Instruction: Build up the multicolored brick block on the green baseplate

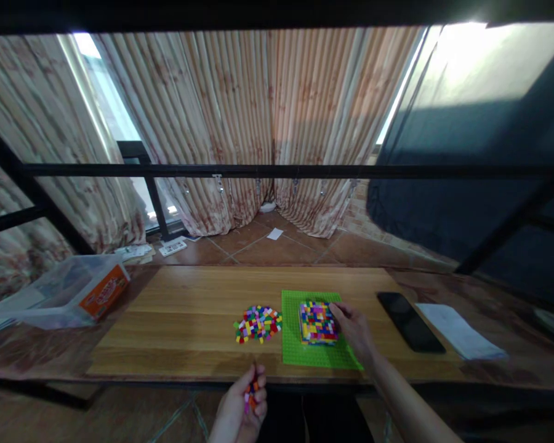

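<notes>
On the right half of the table, a many-coloured block of stacked toy bricks (317,325) sits on a green studded baseplate (292,354). My right hand (353,326) has its fingertips pinched together at the stack's upper right edge; whatever they may grip there is hidden. In front of the table edge, my left hand (247,397) is closed around several small toy bricks (252,389), with orange, pink and dark ones showing between the fingers. A loose pile of small toy bricks (258,323) lies just left of the baseplate.
A black phone (410,322) and folded white paper (461,331) lie to the right. At the left stands a clear plastic bin (74,289) with an orange label. A black metal bar (277,171) crosses beyond the wooden table (180,320), before the curtains (231,111).
</notes>
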Motion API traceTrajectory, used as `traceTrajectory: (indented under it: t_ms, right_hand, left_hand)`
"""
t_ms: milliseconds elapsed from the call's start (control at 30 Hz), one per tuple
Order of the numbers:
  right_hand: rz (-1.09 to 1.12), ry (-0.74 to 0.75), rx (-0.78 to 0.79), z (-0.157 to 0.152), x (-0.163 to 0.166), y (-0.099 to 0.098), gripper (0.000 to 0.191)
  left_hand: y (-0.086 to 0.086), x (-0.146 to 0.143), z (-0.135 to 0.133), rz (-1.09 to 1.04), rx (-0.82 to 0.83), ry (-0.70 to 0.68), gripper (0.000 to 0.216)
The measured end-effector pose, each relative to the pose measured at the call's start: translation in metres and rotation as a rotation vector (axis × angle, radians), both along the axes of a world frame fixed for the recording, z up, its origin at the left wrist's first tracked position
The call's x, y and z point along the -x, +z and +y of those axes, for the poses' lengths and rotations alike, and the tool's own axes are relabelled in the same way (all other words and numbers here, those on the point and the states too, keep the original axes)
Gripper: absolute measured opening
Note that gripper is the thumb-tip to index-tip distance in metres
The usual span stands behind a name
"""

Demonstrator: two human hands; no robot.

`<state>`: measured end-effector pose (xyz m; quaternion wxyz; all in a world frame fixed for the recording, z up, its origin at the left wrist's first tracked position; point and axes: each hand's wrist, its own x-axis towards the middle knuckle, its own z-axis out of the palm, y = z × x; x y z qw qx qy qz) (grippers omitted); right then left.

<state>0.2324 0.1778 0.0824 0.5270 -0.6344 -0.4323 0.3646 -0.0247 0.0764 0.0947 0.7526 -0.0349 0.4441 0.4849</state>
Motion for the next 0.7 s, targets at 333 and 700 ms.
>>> traceTrajectory:
  t_ms: [333,700]
  right_hand:
    - [-0.036,0.072,-0.077,-0.111,0.042,0.012,0.040]
    - [-0.502,0.458,-0.218,-0.206,0.077,0.040,0.027]
  left_hand:
    - [0.009,-0.021,-0.037,-0.031,0.039,-0.089,0.019]
    - [0.027,-0.032,-0.089,-0.352,-0.146,-0.104,0.033]
